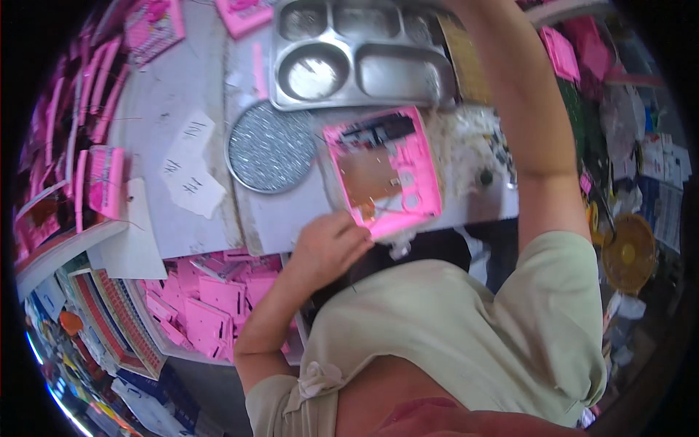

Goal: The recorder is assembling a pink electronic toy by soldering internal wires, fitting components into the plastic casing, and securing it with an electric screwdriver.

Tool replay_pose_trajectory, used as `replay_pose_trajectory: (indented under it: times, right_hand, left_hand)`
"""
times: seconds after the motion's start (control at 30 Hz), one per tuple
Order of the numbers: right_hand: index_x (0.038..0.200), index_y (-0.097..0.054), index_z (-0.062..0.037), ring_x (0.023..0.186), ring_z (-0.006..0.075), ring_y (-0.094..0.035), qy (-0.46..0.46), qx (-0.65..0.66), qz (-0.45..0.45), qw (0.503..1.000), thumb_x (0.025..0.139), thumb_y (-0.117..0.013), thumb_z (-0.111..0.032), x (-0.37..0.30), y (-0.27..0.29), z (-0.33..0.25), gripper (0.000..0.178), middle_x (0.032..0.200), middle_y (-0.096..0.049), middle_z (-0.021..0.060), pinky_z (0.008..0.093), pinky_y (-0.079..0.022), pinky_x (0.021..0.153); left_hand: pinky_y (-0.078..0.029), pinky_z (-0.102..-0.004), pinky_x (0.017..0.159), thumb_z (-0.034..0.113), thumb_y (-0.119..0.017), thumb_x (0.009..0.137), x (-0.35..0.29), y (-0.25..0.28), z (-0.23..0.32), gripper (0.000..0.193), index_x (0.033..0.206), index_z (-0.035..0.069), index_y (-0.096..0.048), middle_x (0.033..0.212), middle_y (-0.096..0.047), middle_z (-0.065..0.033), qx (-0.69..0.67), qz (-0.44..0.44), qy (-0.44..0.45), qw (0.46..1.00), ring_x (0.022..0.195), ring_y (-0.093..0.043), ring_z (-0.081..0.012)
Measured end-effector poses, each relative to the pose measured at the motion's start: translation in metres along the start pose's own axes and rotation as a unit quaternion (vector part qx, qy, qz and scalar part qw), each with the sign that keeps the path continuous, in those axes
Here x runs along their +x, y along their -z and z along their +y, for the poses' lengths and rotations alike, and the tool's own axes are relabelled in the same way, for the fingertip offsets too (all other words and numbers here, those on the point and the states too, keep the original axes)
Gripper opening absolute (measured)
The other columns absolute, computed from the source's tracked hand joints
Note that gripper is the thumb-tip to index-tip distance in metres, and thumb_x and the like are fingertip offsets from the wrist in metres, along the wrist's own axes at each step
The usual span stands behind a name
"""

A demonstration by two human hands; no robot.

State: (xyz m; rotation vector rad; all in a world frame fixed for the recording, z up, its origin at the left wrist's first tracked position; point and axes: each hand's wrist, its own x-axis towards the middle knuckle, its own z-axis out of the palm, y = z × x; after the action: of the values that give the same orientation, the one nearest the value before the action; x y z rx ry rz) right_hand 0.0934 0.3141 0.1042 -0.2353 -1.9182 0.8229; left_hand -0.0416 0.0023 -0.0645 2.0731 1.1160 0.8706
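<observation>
A pink plastic casing (428, 164) lies at the table's near edge, with a black part (378, 131) along its far side and a brown board inside. My left hand (331, 244) has its fingers curled at the casing's near left corner and grips it there. Beyond the casing stands a steel tray (349, 47) with several compartments. My right forearm (520, 95) stretches far ahead past the tray's right side. The right hand itself is cut off by the upper edge of the picture.
A round dish of small metal screws (271, 149) stands left of the casing, beside a torn white paper (191, 171). Pink casings (105, 182) crowd a rack at the left. Pink panels (211, 309) fill a box below the table. A yellow basket (628, 253) is at the right.
</observation>
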Motion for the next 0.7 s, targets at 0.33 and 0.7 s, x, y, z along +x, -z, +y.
replay_pose_trajectory:
  times: [0.33,0.7]
  right_hand:
    - [0.096,-0.069,-0.0104,0.096,0.0286,-0.059,-0.181,-0.222,-0.182,0.941,0.078,-0.079,-0.006,-0.28,-0.003,-0.109,0.02,0.1,-0.068,0.004,0.0396,-0.05,0.084]
    - [0.092,-0.067,-0.0135,0.102,0.0293,-0.058,-0.128,-0.196,-0.178,0.956,0.073,-0.083,-0.017,-0.287,-0.001,-0.095,0.025,0.103,-0.066,-0.0004,0.0414,-0.049,0.085]
  left_hand:
    - [-0.049,-0.0408,0.06,0.009,-0.082,0.079,0.004,-0.004,0.017,0.019,0.093,0.007,-0.069,0.08,-0.059,-0.0087,0.009,0.0,0.054,0.999,0.07,-0.062,-0.0292]
    - [-0.049,-0.0397,0.059,0.008,-0.083,0.078,0.001,-0.006,0.022,0.02,0.093,0.006,-0.07,0.081,-0.06,-0.0095,0.018,0.008,0.081,0.996,0.069,-0.062,-0.0285]
